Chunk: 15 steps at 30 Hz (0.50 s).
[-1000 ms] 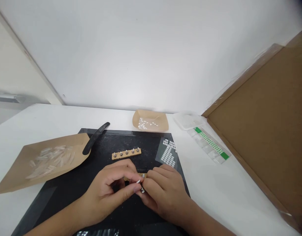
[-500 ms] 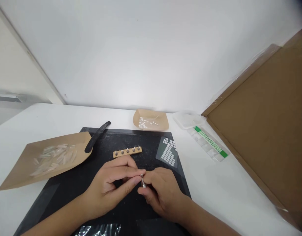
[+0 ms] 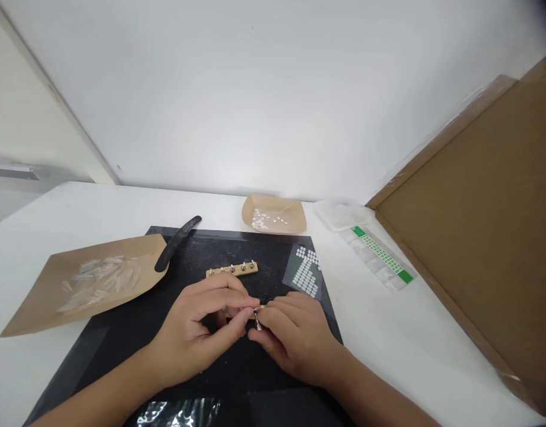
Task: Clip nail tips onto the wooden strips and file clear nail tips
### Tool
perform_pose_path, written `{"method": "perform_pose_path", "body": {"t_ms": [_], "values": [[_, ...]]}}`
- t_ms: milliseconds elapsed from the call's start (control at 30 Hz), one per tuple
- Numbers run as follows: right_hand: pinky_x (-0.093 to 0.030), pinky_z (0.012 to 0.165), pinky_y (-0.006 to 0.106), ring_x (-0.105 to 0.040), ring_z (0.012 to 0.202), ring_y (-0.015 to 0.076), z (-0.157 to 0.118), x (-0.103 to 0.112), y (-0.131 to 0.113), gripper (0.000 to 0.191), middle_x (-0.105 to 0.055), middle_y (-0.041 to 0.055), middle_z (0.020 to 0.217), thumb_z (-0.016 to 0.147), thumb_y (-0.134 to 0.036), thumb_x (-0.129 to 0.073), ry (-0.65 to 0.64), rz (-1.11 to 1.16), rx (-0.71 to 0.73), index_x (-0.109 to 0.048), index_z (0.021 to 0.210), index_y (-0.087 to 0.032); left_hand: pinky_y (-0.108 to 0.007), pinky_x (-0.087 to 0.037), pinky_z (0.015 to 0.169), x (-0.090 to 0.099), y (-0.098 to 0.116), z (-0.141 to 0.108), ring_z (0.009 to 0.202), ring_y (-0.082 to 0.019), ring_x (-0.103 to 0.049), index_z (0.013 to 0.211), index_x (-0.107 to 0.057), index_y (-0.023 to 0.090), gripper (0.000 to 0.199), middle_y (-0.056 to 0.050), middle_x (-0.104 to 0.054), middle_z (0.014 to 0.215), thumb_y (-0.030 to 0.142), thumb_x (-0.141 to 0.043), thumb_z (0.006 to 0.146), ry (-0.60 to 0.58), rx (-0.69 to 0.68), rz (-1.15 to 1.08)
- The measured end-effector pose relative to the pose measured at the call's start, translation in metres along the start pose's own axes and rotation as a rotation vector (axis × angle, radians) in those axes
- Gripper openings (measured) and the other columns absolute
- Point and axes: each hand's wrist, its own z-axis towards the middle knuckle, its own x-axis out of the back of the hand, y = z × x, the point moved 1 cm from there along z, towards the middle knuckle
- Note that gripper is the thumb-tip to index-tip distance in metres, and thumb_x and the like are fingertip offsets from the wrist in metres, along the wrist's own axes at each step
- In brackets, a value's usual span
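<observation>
My left hand [image 3: 206, 323] is closed in a pinch, its thumb and index fingertip meeting at the top of a small silver metal peg [image 3: 257, 323]. What those fingertips hold, if anything, is too small to make out. My right hand [image 3: 297, 338] grips the peg between thumb and curled index finger. Under the hands, part of a second wooden strip [image 3: 250, 314] shows, mostly covered by fingers. Just beyond the left hand lies a wooden strip [image 3: 237, 271] with several metal pegs standing on it. A clear sheet of white adhesive dots [image 3: 305, 279] lies past the right hand.
A black mat [image 3: 184, 379] lies under the hands. At left, a cardboard tray [image 3: 28, 296] holds clear nail tips [image 3: 104, 276]; a black curved nail file [image 3: 177, 243] rests on its edge. Behind stand a smaller tray [image 3: 295, 222], green-marked packet [image 3: 382, 255] and cardboard box [image 3: 478, 225].
Both hands and the peg have shifted slightly away from me, and the peg stands a little more upright. My left hand now covers part of the far strip's near edge.
</observation>
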Motion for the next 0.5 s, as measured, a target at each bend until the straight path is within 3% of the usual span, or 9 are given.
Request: {"method": "perform_pose_path", "body": {"t_ms": [167,500], "values": [[-0.027,0.059,0.032,-0.053,0.06,0.013,0.0004,0.0001,-0.0002,0.031,-0.068,-0.0019,0.073,0.112,-0.031,-0.053,-0.014,-0.02,0.04,-0.058,0.085,-0.019,-0.016,-0.051,0.05,-0.0003,0.0021,0.0012,0.062,-0.01,-0.062,0.102,-0.079,0.017,0.019,-0.005,-0.068,0.086,0.005,-0.066,0.093,0.001,0.0,0.058],[-0.027,0.058,0.033,-0.051,0.06,0.0148,-0.0022,-0.0007,-0.0013,0.027,-0.065,-0.0013,0.072,0.113,-0.028,-0.051,-0.029,-0.075,0.035,-0.064,0.094,-0.016,-0.017,-0.054,0.053,-0.001,0.0023,0.0009,0.061,-0.01,-0.064,0.096,-0.079,0.016,0.019,-0.004,-0.068,0.082,0.003,-0.068,0.09,0.05,-0.012,0.114]]}}
